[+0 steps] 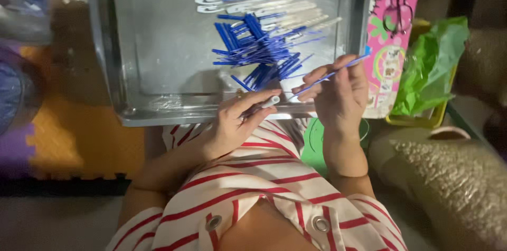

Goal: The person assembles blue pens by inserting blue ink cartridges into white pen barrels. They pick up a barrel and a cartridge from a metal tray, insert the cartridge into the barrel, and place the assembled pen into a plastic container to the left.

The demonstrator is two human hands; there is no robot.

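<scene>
— So, head view first: what do the hands hold?
— Her right hand (340, 95) pinches a thin blue refill (330, 76) between closed fingertips, its tip slanting down toward the left hand (237, 121). That one is closed round a clear pen barrel (264, 104) with a white end.
— And beyond the grips?
— Just past both, a metal tray (158, 61) carries a heap of blue refills (259, 45); farther off lie finished clear pens (264, 3). A green bag (430, 66) sits beside the right hand
</scene>
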